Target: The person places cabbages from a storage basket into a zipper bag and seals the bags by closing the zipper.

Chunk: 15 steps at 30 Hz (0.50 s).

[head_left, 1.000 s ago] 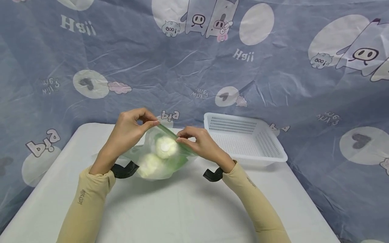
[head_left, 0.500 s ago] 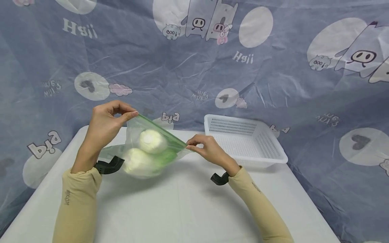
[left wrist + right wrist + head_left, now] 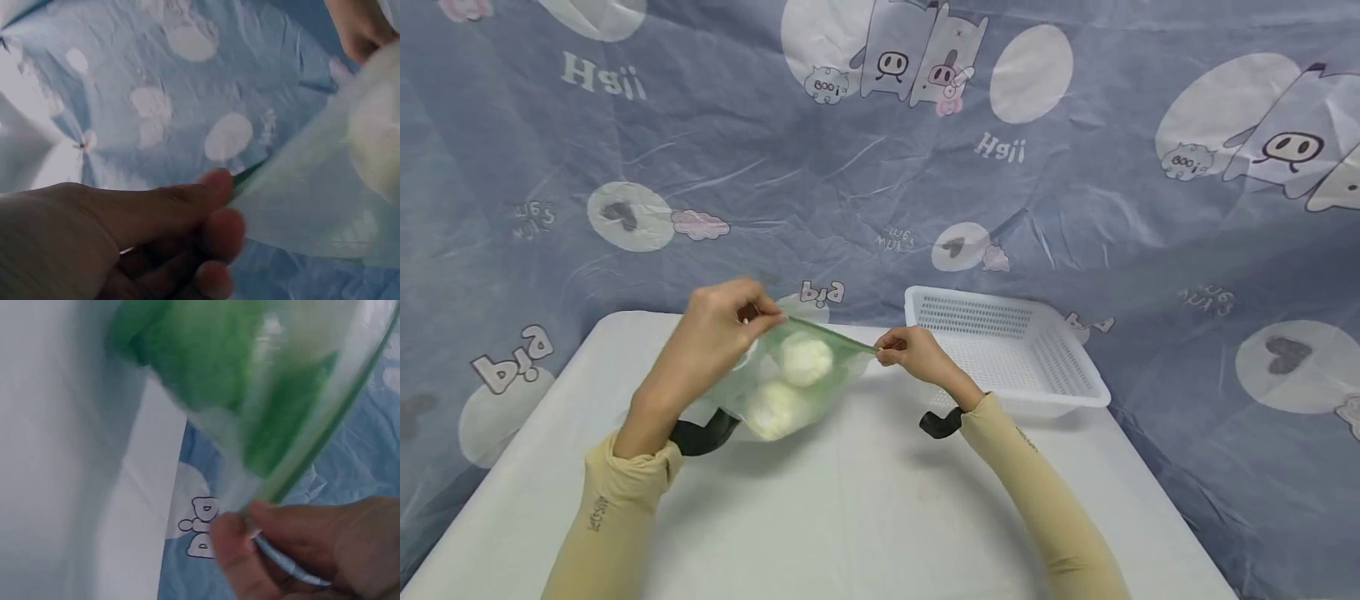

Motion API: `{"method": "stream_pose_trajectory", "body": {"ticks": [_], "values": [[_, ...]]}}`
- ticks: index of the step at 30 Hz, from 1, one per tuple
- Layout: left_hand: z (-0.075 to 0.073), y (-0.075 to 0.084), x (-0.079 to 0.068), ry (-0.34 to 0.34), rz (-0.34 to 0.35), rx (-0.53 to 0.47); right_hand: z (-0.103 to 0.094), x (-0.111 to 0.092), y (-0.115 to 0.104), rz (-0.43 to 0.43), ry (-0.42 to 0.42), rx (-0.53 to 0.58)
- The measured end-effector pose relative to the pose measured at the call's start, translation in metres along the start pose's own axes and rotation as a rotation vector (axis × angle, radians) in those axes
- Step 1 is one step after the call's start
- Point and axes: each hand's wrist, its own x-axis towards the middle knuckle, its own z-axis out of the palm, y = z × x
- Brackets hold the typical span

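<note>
A see-through zip bag [image 3: 838,387] with a green strip [image 3: 831,334] along its top hangs between my hands over the white table. Inside are two pale, round-ended vegetables [image 3: 807,360], and green leaves [image 3: 206,356] show through the plastic in the right wrist view. With thumb and fingertips, my left hand [image 3: 718,321] pinches the strip's left end; the left wrist view shows that thumb and forefinger meeting at the bag's corner. At the strip's lower right end, my right hand [image 3: 916,354] pinches the other corner, its fingertips [image 3: 231,528] close together.
Behind my right hand, a white perforated plastic basket [image 3: 1078,354] stands at the table's back right. The white-covered table [image 3: 865,508] ends at the back against a blue printed cloth [image 3: 820,183].
My right hand slid from midway along the strip to its right end. My left hand swung left and up, then came back right and down, carrying the bag's left corner.
</note>
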Motion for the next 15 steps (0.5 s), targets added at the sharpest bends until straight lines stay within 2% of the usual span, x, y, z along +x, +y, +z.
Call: {"method": "stream_pose_trajectory", "body": {"ticks": [3,6,11,13,15], "values": [[0.024,0.029,-0.010,-0.180,0.028,-0.037,-0.003,0.006,0.011,0.127,-0.071,0.149],[0.054,0.056,-0.024,-0.330,0.071,-0.047,-0.004,0.008,0.012,0.170,-0.114,0.218],[0.109,0.089,-0.053,-0.564,0.186,0.075,-0.003,0.009,0.006,0.160,-0.148,0.171],[0.127,0.094,-0.062,-0.621,0.229,0.149,-0.002,0.008,0.005,0.157,-0.173,0.096],[0.138,0.095,-0.067,-0.672,0.242,0.203,-0.001,0.006,0.003,0.145,-0.206,0.014]]}}
